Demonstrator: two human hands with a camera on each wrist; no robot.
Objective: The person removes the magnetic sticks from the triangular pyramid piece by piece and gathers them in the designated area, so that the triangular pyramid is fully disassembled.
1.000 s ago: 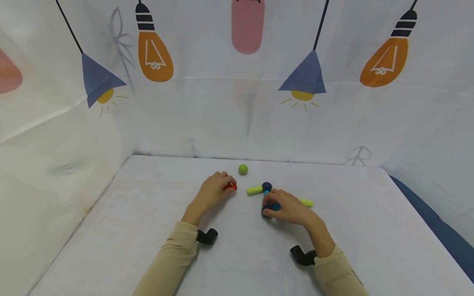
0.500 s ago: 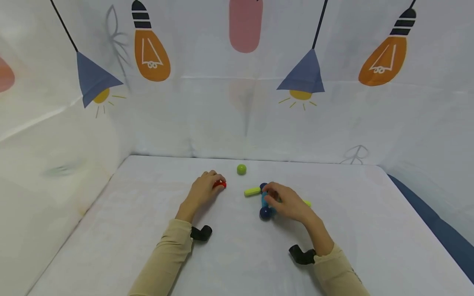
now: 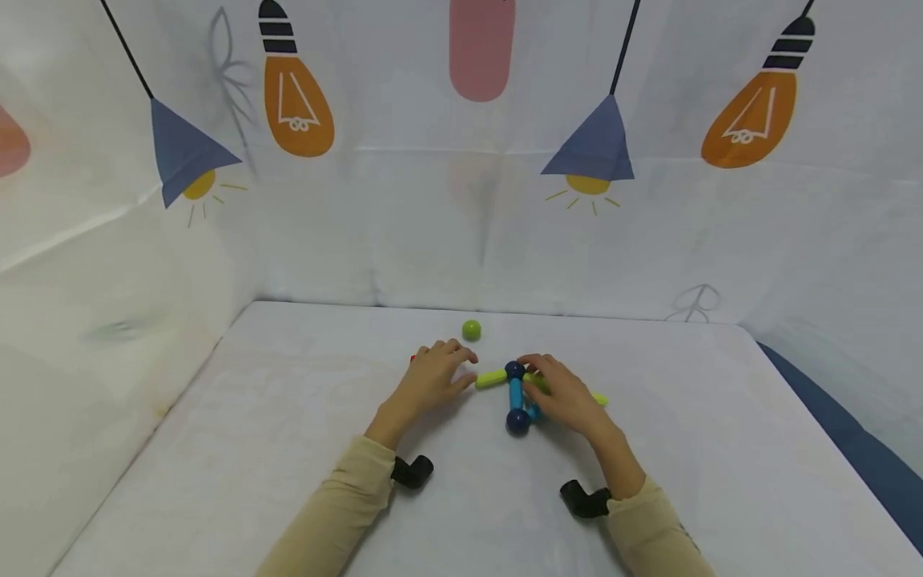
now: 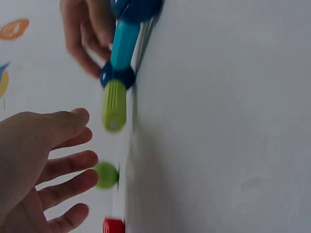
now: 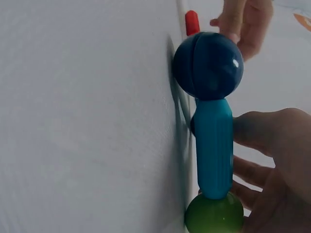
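A structure of magnetic balls and sticks stands on the table. It has a near navy ball (image 3: 518, 421), a far navy ball (image 3: 515, 369), a blue stick (image 5: 214, 148), a green corner ball (image 5: 215, 213) and yellow-green sticks. My right hand (image 3: 566, 397) holds it near the far navy ball, thumb and forefinger on either side of a yellow-green stick (image 3: 537, 381); the hand hides part of that side. My left hand (image 3: 427, 381) is spread with nothing in it, its fingertips close to the free end of the left yellow-green stick (image 4: 114, 107). Behind it lies a red stick (image 4: 114, 225), mostly hidden.
A loose green ball (image 3: 472, 330) sits farther back, beyond the left fingertips. The white table (image 3: 324, 336) meets a printed cloth backdrop (image 3: 418, 232) at its far edge. A black wrist mount (image 3: 413, 472) juts from the left sleeve, another (image 3: 584, 499) from the right.
My left hand first moved left with the red stick, then released it and came back right toward the structure. My right hand shifted from the near navy ball to the far one.
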